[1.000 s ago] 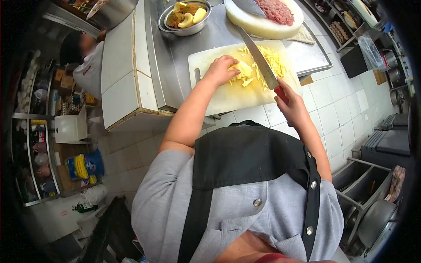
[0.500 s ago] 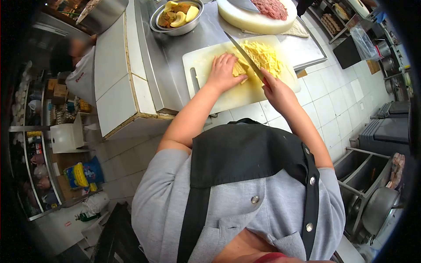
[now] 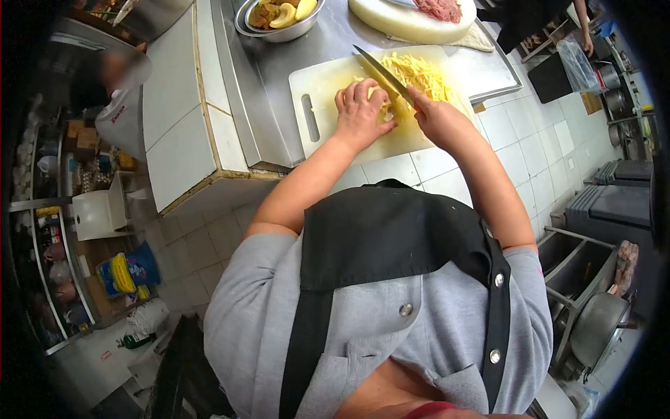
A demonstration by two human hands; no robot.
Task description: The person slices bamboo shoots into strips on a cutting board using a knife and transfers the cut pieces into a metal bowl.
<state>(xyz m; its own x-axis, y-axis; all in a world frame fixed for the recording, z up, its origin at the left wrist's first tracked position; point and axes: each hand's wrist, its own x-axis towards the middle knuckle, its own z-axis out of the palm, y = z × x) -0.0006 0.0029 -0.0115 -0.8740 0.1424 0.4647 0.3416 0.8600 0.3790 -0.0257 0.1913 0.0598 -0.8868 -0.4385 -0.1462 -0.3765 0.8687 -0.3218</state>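
My right hand is closed around the handle of a kitchen knife, its long blade slanting up and left over a white cutting board. My left hand presses down with curled fingers on a stack of pale yellow, potato-like slices, partly hidden under it. The slices lie just left of the blade. Thin yellow strips are heaped on the board to the right of the knife, beyond my right hand.
A metal bowl with yellow peeled pieces stands at the back. Behind the board, a thick round white block carries minced meat. A tiled ledge borders the steel counter on the left. Other people are at the left and upper right.
My left hand's fingers are more curled over the slices. The knife is slightly farther left relative to the strips. A person has come into view at the upper right. The view has shifted slightly.
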